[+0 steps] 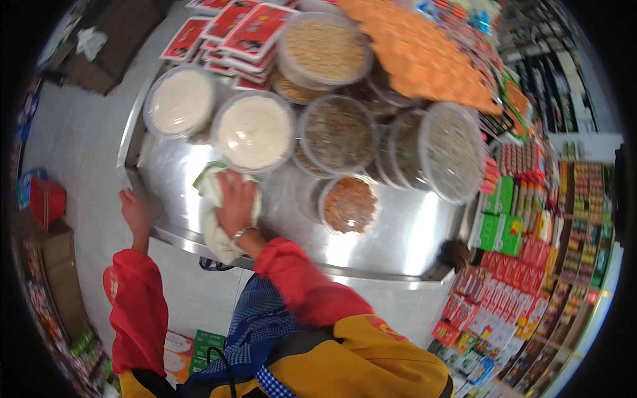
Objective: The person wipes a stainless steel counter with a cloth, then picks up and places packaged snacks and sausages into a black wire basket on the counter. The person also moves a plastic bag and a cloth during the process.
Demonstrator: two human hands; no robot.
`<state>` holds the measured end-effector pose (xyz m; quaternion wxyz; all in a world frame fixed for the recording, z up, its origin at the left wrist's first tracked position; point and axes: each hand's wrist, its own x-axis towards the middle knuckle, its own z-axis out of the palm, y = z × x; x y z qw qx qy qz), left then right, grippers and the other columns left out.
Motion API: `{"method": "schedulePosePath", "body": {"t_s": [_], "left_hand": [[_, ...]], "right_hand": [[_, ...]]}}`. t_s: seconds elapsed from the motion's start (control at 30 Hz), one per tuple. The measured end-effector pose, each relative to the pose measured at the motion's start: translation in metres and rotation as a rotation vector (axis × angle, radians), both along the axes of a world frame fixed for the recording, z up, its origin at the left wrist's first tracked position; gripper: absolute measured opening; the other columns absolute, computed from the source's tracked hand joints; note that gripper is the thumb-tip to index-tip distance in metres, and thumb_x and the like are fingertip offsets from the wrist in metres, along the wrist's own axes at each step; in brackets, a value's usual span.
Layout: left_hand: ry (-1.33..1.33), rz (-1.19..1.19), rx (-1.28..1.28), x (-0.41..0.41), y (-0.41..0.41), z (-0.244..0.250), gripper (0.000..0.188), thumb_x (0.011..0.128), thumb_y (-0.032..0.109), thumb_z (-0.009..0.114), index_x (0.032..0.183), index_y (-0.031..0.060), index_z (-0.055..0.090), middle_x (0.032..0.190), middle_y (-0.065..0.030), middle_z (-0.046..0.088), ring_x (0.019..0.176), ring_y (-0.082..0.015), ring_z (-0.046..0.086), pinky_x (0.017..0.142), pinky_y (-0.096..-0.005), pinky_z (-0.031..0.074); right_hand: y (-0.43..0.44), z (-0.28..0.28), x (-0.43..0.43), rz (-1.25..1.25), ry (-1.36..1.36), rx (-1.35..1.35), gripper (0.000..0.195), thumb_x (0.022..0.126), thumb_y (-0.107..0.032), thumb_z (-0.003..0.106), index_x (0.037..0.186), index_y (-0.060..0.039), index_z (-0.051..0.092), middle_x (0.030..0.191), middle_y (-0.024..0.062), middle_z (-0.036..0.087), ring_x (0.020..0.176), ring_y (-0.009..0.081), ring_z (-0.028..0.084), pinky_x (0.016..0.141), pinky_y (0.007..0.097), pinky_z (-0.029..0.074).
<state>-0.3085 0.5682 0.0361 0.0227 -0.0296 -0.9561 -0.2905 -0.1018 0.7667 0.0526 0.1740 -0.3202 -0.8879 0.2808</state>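
My right hand (pixel 236 204) lies spread over a white and green cloth (pixel 219 244), pressing it onto the stainless steel tabletop (pixel 388 248). Part of the cloth hangs over the front rim. At the table's left corner is my left hand (pixel 134 211), its fingers curled; whether it grips the rim is hard to see. Just beyond the cloth stands a round clear tub of pale powdery food (pixel 256 132), with a similar tub (pixel 180 102) to its left. A smaller clear tub of reddish-orange food (pixel 350 205) sits to the right of my right hand.
Stacked tubs of dark food (pixel 338 134), a tall tub stack (pixel 450 149) and a tub of tan pieces (pixel 323 49) crowd the back. Red packets (pixel 259 30) and an orange egg tray (pixel 423 59) lie behind. Boxed goods (pixel 512 268) line the right; a red bucket (pixel 47 199) stands left.
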Motion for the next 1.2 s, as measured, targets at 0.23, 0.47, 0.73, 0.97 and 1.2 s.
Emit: {"method": "schedulePosePath", "body": {"t_s": [0.23, 0.47, 0.73, 0.97, 1.2], "left_hand": [[0.106, -0.032, -0.043, -0.006, -0.001, 0.007, 0.043, 0.098, 0.036, 0.037, 0.121, 0.0027, 0.052, 0.113, -0.0217, 0.061, 0.106, -0.0424, 0.055, 0.087, -0.047, 0.044], [0.489, -0.729, -0.193, 0.105, 0.067, 0.069, 0.033, 0.092, 0.011, 0.053, 0.124, 0.0047, 0.054, 0.125, -0.014, 0.056, 0.119, -0.0325, 0.048, 0.096, -0.0448, 0.039], [-0.116, -1.156, 0.213, 0.35, 0.139, 0.127, 0.014, 0.088, -0.001, 0.052, 0.097, 0.0003, 0.063, 0.099, -0.0144, 0.065, 0.092, -0.0299, 0.061, 0.082, -0.0355, 0.048], [-0.771, -0.897, 0.281, 0.41, 0.172, 0.102, 0.034, 0.092, 0.022, 0.061, 0.123, 0.0105, 0.058, 0.088, -0.0108, 0.068, 0.078, -0.0203, 0.064, 0.068, -0.0307, 0.054], [-0.541, -0.902, 0.315, 0.386, 0.211, -0.02, 0.02, 0.088, 0.008, 0.06, 0.107, 0.0031, 0.059, 0.08, -0.0086, 0.064, 0.069, -0.0171, 0.062, 0.056, -0.0281, 0.052]], "right_hand": [[0.038, 0.058, 0.11, 0.21, -0.105, -0.207, 0.083, 0.072, -0.044, 0.071, 0.141, -0.013, 0.037, 0.146, 0.0111, 0.032, 0.123, 0.0336, 0.039, 0.097, 0.0445, 0.034], [0.038, 0.078, 0.34, -0.317, 0.09, -0.275, 0.016, 0.086, -0.013, 0.061, 0.1, -0.0062, 0.066, 0.102, 0.0123, 0.061, 0.088, 0.0311, 0.06, 0.076, 0.039, 0.049], [0.102, 0.07, 0.543, -0.975, -0.039, -0.045, 0.01, 0.087, -0.011, 0.059, 0.088, -0.0038, 0.066, 0.078, 0.0151, 0.062, 0.066, 0.0314, 0.059, 0.06, 0.0382, 0.046], [0.133, 0.051, 0.628, -1.021, -0.246, -0.059, 0.028, 0.088, -0.029, 0.06, 0.075, -0.0066, 0.07, 0.074, 0.0182, 0.064, 0.069, 0.0357, 0.061, 0.063, 0.0456, 0.048], [0.145, 0.014, 0.657, -0.908, 0.193, -0.133, 0.019, 0.088, -0.019, 0.059, 0.096, -0.003, 0.068, 0.082, 0.0157, 0.068, 0.076, 0.0303, 0.066, 0.071, 0.0391, 0.052]]}}
